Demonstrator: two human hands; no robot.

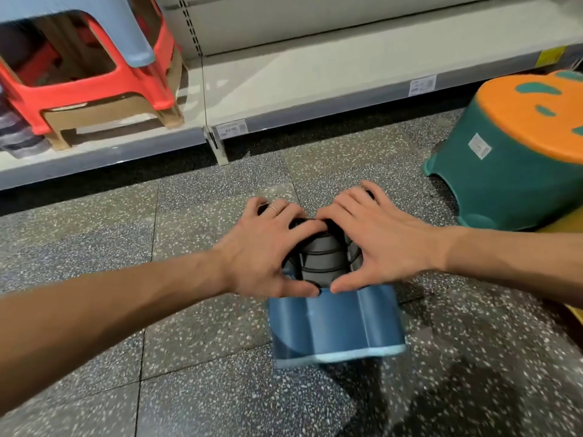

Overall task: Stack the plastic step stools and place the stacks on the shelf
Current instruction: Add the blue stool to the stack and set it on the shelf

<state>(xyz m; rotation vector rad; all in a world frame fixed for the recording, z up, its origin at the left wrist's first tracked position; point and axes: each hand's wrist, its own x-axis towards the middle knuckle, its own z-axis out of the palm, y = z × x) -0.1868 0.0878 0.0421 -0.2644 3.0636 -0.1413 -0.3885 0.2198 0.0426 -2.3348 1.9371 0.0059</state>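
both hands, left hand (pixel 266 247) and right hand (pixel 378 241), spread their fingers over the top of the blue stool stack (pixel 334 320) on the floor (pixel 126 357), thumbs curled underneath, gripping it.

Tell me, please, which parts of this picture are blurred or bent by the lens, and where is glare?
Head view: the blue stool under both hands is smeared at its lower rim; the green-and-orange stool and stacked stools look soft; the shelf edge bows from wide-angle distortion; the floor shows pale sheen at lower right.
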